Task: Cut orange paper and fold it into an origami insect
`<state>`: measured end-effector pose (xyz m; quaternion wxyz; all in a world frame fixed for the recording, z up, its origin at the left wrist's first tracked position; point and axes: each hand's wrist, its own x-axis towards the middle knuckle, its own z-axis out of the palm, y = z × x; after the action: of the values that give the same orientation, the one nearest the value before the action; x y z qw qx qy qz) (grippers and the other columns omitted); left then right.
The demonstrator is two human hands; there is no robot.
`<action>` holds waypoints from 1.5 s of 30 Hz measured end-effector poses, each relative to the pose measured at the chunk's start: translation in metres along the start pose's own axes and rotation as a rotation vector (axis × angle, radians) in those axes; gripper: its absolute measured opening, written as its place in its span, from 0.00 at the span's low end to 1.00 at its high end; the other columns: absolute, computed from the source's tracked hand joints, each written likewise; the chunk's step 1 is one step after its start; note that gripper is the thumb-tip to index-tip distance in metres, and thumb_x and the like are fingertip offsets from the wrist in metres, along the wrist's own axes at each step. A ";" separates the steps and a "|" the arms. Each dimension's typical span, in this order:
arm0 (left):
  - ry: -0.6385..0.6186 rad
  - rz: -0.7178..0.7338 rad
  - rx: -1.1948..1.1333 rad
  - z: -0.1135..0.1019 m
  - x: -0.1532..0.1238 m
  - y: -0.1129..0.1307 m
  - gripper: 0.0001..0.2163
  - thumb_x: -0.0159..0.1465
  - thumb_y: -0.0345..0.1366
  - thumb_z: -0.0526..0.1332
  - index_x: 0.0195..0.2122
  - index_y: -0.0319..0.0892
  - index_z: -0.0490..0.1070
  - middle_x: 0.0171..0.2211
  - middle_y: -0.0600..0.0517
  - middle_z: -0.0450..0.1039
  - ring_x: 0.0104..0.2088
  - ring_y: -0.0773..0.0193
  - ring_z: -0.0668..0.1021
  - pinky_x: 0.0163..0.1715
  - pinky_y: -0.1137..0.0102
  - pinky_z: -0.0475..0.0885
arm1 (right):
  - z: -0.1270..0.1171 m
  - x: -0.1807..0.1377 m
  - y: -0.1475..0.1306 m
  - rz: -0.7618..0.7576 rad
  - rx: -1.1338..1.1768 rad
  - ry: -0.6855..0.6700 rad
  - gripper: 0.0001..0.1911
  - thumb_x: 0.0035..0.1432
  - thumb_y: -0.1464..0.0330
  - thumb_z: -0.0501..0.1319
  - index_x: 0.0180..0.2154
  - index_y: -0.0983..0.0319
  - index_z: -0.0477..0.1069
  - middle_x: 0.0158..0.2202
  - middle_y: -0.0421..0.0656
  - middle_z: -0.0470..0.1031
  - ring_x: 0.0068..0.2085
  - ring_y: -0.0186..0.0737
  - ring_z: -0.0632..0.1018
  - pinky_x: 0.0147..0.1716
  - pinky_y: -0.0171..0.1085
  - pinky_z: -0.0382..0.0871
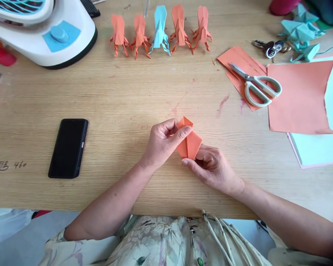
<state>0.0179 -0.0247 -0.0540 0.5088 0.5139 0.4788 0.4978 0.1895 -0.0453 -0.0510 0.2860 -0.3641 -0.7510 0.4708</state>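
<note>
A small folded piece of orange paper [192, 143] is held between my two hands, near the front middle of the table. It has a crease down its centre and a small folded flap at its top. My left hand [166, 138] pinches its upper left side, thumb lying across the front and fingers behind. At the lower right edge, my right hand [211, 166] grips the paper between thumb and curled fingers. The fingers behind the paper are partly hidden.
A black phone [68, 148] lies at left. Scissors [258, 83] rest on orange paper strips [235, 59], beside larger orange [299, 96] and pale blue sheets [316, 149]. Several folded paper figures [159, 27] stand along the back. A white fan base [72, 44] occupies the back left.
</note>
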 end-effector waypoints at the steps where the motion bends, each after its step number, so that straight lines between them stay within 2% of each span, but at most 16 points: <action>1: 0.010 0.001 0.004 0.001 0.000 -0.001 0.20 0.64 0.46 0.66 0.22 0.41 0.62 0.22 0.57 0.56 0.25 0.70 0.60 0.25 0.71 0.56 | 0.000 0.000 0.000 -0.009 -0.010 0.001 0.23 0.66 0.63 0.60 0.22 0.60 0.51 0.24 0.36 0.55 0.26 0.31 0.58 0.26 0.35 0.52; 5: 0.031 -0.001 -0.037 0.002 -0.001 0.000 0.20 0.63 0.47 0.67 0.22 0.41 0.63 0.22 0.57 0.56 0.24 0.71 0.59 0.24 0.71 0.55 | 0.001 0.000 0.000 -0.027 -0.029 0.001 0.23 0.66 0.62 0.59 0.22 0.60 0.53 0.24 0.36 0.56 0.25 0.31 0.58 0.26 0.35 0.52; 11: -0.041 0.000 -0.087 -0.002 0.002 0.004 0.20 0.60 0.46 0.69 0.22 0.40 0.63 0.22 0.57 0.57 0.24 0.71 0.60 0.24 0.72 0.56 | 0.000 -0.001 -0.001 -0.006 0.009 -0.007 0.23 0.65 0.62 0.61 0.22 0.60 0.53 0.24 0.36 0.57 0.26 0.31 0.59 0.25 0.35 0.52; 17: -0.042 0.044 -0.013 0.000 -0.001 0.004 0.20 0.62 0.46 0.68 0.21 0.41 0.62 0.21 0.57 0.56 0.23 0.71 0.60 0.23 0.71 0.55 | -0.008 -0.001 -0.003 0.001 0.099 -0.043 0.20 0.68 0.62 0.58 0.23 0.61 0.62 0.24 0.36 0.59 0.26 0.31 0.61 0.26 0.34 0.54; 23: -0.088 0.063 0.046 0.011 -0.010 0.006 0.21 0.61 0.46 0.68 0.21 0.41 0.62 0.21 0.57 0.58 0.24 0.70 0.61 0.23 0.70 0.56 | -0.010 0.001 -0.006 0.094 0.197 0.068 0.24 0.71 0.58 0.53 0.23 0.60 0.53 0.23 0.35 0.52 0.24 0.29 0.54 0.23 0.34 0.50; 31: -0.021 0.118 0.055 0.009 -0.009 0.004 0.20 0.63 0.45 0.67 0.21 0.41 0.63 0.21 0.57 0.58 0.23 0.70 0.61 0.23 0.71 0.57 | -0.006 -0.001 -0.005 0.108 0.169 0.042 0.27 0.65 0.56 0.61 0.20 0.61 0.55 0.20 0.34 0.53 0.22 0.28 0.54 0.20 0.33 0.49; 34: 0.047 0.172 0.064 0.007 -0.007 0.005 0.19 0.64 0.43 0.67 0.22 0.42 0.63 0.21 0.57 0.57 0.24 0.70 0.61 0.23 0.71 0.57 | -0.005 -0.002 -0.005 0.106 0.135 -0.006 0.25 0.65 0.57 0.61 0.20 0.62 0.62 0.21 0.36 0.59 0.22 0.28 0.59 0.20 0.33 0.52; 37: 0.115 0.204 0.061 0.004 -0.004 0.006 0.19 0.64 0.43 0.67 0.21 0.42 0.62 0.21 0.57 0.56 0.23 0.70 0.60 0.23 0.72 0.58 | -0.005 -0.002 -0.006 0.118 0.104 -0.053 0.20 0.65 0.57 0.61 0.26 0.63 0.73 0.24 0.39 0.67 0.25 0.30 0.65 0.23 0.32 0.57; 39: 0.136 0.207 0.056 0.003 -0.003 0.006 0.19 0.64 0.42 0.67 0.21 0.42 0.62 0.21 0.57 0.56 0.23 0.70 0.60 0.24 0.72 0.58 | -0.005 -0.002 -0.006 0.124 0.092 -0.058 0.20 0.66 0.57 0.60 0.28 0.64 0.76 0.24 0.39 0.68 0.25 0.31 0.66 0.23 0.33 0.58; 45: 0.201 0.196 0.033 0.000 0.000 0.005 0.19 0.64 0.42 0.67 0.21 0.42 0.63 0.21 0.57 0.54 0.24 0.70 0.60 0.25 0.72 0.58 | -0.006 0.000 -0.007 0.106 0.097 -0.097 0.21 0.67 0.57 0.59 0.27 0.64 0.73 0.24 0.38 0.64 0.26 0.31 0.65 0.25 0.34 0.57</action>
<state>0.0175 -0.0246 -0.0492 0.3986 0.5142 0.4830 0.5860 0.1928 -0.0445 -0.0421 0.2410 -0.3659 -0.7200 0.5382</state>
